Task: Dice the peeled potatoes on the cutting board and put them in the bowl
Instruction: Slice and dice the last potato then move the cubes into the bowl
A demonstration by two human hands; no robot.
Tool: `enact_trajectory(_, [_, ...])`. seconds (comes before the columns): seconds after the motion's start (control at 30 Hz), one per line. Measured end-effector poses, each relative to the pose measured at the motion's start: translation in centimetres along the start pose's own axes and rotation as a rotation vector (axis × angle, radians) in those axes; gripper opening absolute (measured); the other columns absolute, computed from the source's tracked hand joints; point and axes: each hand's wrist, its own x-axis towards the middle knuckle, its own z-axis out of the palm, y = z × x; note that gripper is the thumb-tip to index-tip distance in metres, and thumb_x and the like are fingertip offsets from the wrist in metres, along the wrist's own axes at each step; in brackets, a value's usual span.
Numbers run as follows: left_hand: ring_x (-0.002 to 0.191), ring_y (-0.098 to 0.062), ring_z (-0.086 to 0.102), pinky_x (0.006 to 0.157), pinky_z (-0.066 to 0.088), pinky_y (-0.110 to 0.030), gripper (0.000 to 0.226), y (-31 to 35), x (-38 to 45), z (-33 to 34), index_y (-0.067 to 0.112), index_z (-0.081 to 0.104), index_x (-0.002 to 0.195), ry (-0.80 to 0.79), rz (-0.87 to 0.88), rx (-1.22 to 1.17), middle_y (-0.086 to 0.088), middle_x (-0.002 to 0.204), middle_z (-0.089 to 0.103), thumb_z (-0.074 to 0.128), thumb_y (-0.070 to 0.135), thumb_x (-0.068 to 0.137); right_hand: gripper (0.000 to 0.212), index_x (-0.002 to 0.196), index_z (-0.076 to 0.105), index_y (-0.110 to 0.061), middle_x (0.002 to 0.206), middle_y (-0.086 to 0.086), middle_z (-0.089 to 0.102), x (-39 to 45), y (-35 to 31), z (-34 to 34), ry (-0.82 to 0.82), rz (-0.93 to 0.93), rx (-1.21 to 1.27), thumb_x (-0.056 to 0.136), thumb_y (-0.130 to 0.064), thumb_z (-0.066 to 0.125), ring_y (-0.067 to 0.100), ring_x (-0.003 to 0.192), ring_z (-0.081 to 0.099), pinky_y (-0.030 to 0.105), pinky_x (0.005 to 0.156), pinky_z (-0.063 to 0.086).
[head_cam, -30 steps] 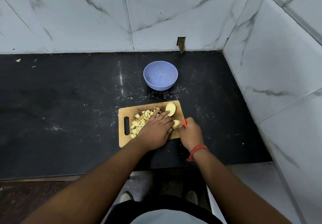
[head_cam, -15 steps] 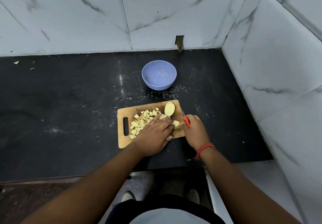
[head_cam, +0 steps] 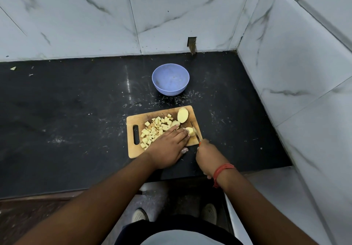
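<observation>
Head view: diced potato [head_cam: 155, 128] heaped on the cutting board [head_cam: 137, 150] — blue bowl [head_cam: 170, 79] empty. Left hand [head_cam: 167, 145], fingers together, steadies a potato piece [head_cam: 191, 131]; right hand [head_cam: 206, 154] grips the knife [head_cam: 196, 132] — one half [head_cam: 182, 115] uncut.

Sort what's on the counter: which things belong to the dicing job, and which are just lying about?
Job: cutting board, diced potato, potato half, piece being cut, knife, blue bowl.
Lying about: scrap at the counter's far left.
</observation>
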Motion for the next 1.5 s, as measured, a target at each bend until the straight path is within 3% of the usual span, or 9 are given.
enact_trajectory(0.13, [0.144,-0.028,0.039,0.125,0.019,-0.043,0.058,0.0,0.2,0.1,0.005,0.047,0.148,-0.005,-0.021,-0.047,-0.013,0.152,0.047,0.029,0.041,0.106,0.036,0.131,0.043,0.002,0.123,0.022,0.055,-0.7,-0.9,-0.7,-0.04,-0.106,0.03,0.098,-0.01,0.04,0.038,0.11,0.058,0.043,0.09,0.051])
enact_trajectory(0.43, [0.135,-0.03,0.047,0.124,0.021,-0.04,0.057,0.5,0.8,-0.2,0.001,0.057,0.138,0.016,-0.038,-0.051,-0.016,0.142,0.054,0.028,0.037,0.105,0.044,0.132,0.032,-0.004,0.126,0.015,0.057,-1.1,-0.5,1.7,-0.112,0.127,0.003,0.092,-0.006,0.05,0.03,0.114,0.058,0.038,0.087,0.047])
enact_trajectory(0.63, [0.14,-0.029,0.04,0.125,0.014,-0.036,0.054,1.2,0.5,-0.3,0.001,0.051,0.143,0.044,-0.079,-0.057,-0.014,0.147,0.048,0.032,0.037,0.107,0.032,0.127,0.044,-0.002,0.116,0.019,0.058,-3.3,2.2,1.6,-0.112,-0.013,0.056,0.096,-0.011,0.039,0.035,0.103,0.061,0.041,0.083,0.053])
enact_trajectory(0.83, [0.147,-0.029,0.031,0.127,0.009,-0.036,0.055,1.1,0.0,-0.4,0.002,0.039,0.152,0.026,-0.106,-0.141,-0.014,0.153,0.04,0.034,0.035,0.108,0.028,0.124,0.037,-0.005,0.079,0.01,0.05,-3.0,0.0,0.8,-0.027,0.081,0.098,0.097,-0.004,0.044,0.021,0.049,0.053,0.017,0.025,0.032])
enact_trajectory(0.9, [0.148,-0.03,0.029,0.127,0.011,-0.037,0.055,0.8,-0.1,-0.5,0.003,0.036,0.153,0.007,-0.112,-0.179,-0.014,0.155,0.037,0.033,0.035,0.109,0.035,0.13,0.035,-0.006,0.091,0.015,0.057,-2.6,-0.7,0.2,-0.05,0.078,0.113,0.096,-0.003,0.043,0.023,0.055,0.057,0.02,0.03,0.04])
enact_trajectory(1.03, [0.149,-0.03,0.029,0.126,0.006,-0.033,0.054,0.7,-0.2,-0.6,0.001,0.038,0.152,0.012,-0.079,-0.17,-0.016,0.155,0.037,0.035,0.033,0.108,0.035,0.129,0.045,0.0,0.118,0.02,0.059,-2.3,-1.4,-0.1,-0.062,-0.058,0.053,0.096,-0.011,0.043,0.034,0.101,0.063,0.038,0.078,0.054])
enact_trajectory(1.17, [0.148,-0.032,0.031,0.123,0.003,-0.032,0.053,0.9,0.0,-0.6,-0.001,0.04,0.15,0.023,-0.087,-0.16,-0.018,0.154,0.041,0.037,0.031,0.108,0.009,0.104,0.045,-0.01,0.12,0.018,0.061,-1.7,-2.4,-0.1,-0.086,-0.086,-0.003,0.095,-0.014,0.046,0.034,0.105,0.063,0.037,0.079,0.052])
enact_trajectory(1.3, [0.148,-0.031,0.03,0.122,0.001,-0.03,0.051,1.1,0.0,-0.6,0.0,0.041,0.15,0.027,-0.096,-0.153,-0.017,0.154,0.04,0.036,0.029,0.109,0.04,0.134,0.038,-0.001,0.122,0.018,0.057,-2.4,-0.8,1.6,-0.087,-0.009,0.023,0.096,-0.013,0.043,0.034,0.108,0.06,0.033,0.085,0.05])
enact_trajectory(1.5, [0.149,-0.029,0.029,0.126,0.01,-0.036,0.052,0.4,-0.2,0.3,0.002,0.039,0.152,-0.005,-0.09,-0.179,-0.014,0.156,0.038,0.036,0.031,0.108,0.03,0.125,0.041,-0.004,0.117,0.018,0.056,-3.7,1.5,2.2,-0.068,-0.001,0.087,0.096,-0.01,0.039,0.034,0.102,0.059,0.034,0.082,0.051])
